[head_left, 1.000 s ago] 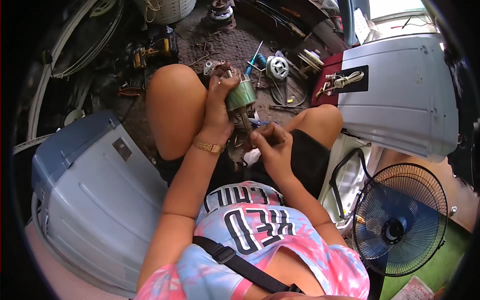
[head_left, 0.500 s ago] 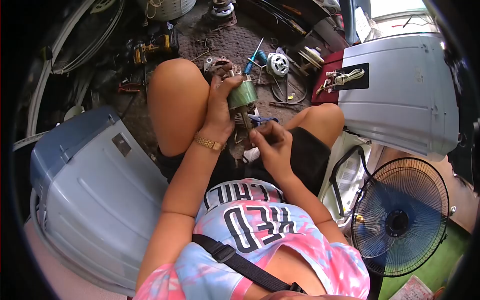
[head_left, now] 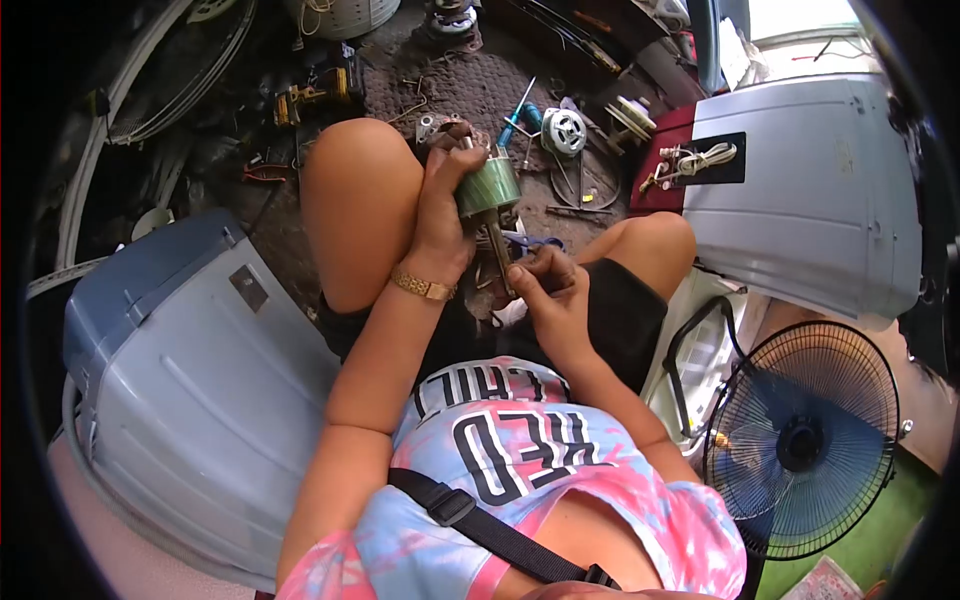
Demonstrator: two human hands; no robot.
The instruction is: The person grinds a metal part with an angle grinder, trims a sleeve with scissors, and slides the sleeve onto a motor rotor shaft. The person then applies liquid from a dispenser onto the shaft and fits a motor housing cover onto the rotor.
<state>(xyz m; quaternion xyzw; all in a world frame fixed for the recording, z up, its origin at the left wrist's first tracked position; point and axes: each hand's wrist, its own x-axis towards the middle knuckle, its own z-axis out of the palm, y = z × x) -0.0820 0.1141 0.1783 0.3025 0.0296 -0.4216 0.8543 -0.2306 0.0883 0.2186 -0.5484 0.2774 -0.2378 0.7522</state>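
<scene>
My left hand (head_left: 448, 190) is closed around a green cylinder (head_left: 490, 188) with a metal shaft, which looks like a motor rotor. It is held tilted over my lap, between my knees. From its lower end the shaft (head_left: 496, 243) runs down toward me. The thumb and fingers of my right hand (head_left: 545, 290) pinch the end of this shaft. Just beyond the cylinder, on the dark floor, are a blue-handled screwdriver (head_left: 517, 112) and a round silver motor part (head_left: 564, 132). A blue item (head_left: 535, 242) lies partly hidden behind my right hand.
A yellow-black drill (head_left: 312, 97) and red-handled pliers (head_left: 266, 173) lie on the left of the floor. Large grey appliance casings stand at left (head_left: 200, 370) and right (head_left: 800, 190). A fan (head_left: 800, 500) and white plastic frame (head_left: 705, 365) are close on my right.
My right hand has shifted slightly down along the shaft, and more of the shaft shows. My left hand still holds the cylinder. The whole view has moved a little.
</scene>
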